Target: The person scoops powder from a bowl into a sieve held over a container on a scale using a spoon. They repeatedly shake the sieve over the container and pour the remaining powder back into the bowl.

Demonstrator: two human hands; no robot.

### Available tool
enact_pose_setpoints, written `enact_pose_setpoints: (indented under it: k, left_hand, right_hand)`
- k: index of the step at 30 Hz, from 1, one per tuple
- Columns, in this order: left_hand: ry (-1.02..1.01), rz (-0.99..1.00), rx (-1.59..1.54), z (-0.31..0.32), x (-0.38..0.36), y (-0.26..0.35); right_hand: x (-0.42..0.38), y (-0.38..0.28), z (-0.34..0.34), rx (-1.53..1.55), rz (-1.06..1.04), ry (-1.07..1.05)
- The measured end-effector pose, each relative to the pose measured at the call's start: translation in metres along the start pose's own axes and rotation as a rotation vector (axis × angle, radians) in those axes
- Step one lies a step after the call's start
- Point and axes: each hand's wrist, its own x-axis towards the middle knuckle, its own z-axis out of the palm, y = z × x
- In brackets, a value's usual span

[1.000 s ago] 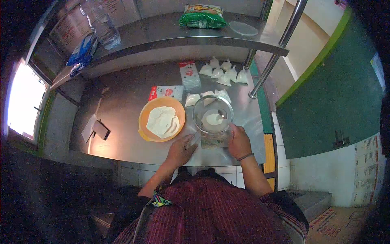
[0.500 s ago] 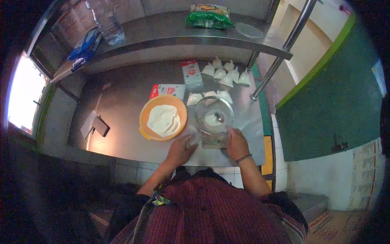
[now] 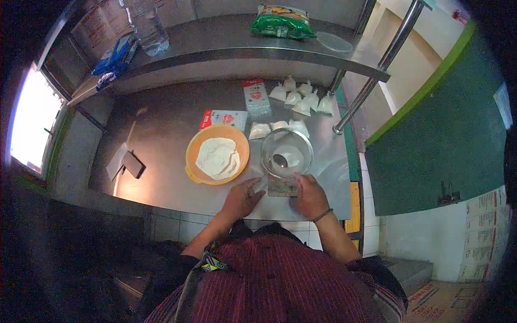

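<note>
A steel bowl [image 3: 308,148] stands on a flat kitchen scale [image 3: 280,188] with some white powder [image 3: 292,157] in it. The rounded head of a spoon [image 3: 280,160] dips into the bowl, beside the powder. My right hand [image 3: 311,198] is closed at the near rim, with the spoon's thin handle running to its fingers. Left of the scale, my left hand [image 3: 242,199] pinches a small clear plastic bag [image 3: 262,184], which is hard to make out. An orange basin [image 3: 190,161] holding a heap of white flour-like powder [image 3: 215,157] sits farther left.
Several tied bags of white powder [image 3: 301,105] stand at the back right, and more filled bags [image 3: 259,130] lie behind the bowl. Two red-and-white packs [image 3: 256,97] are near them. A phone [image 3: 133,164] leans at left. The overhead shelf [image 3: 215,54] carries a green packet [image 3: 283,24].
The spoon head has moved left inside the steel bowl, and my right hand has shifted slightly left with it. My left hand stays almost where it was. The whole view has tilted slightly.
</note>
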Motion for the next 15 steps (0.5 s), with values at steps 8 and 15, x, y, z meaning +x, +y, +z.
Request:
enact_pose_setpoints:
  k: [8, 15]
  left_hand:
    - [0.085, 0.054, 0.006, -0.009, -0.002, 0.013]
    - [0.104, 0.115, 0.065, -0.005, -0.003, 0.007]
  right_hand:
    - [0.012, 0.019, -0.006, -0.089, 0.075, 0.130]
    - [0.013, 0.023, -0.008, -0.149, 0.076, 0.208]
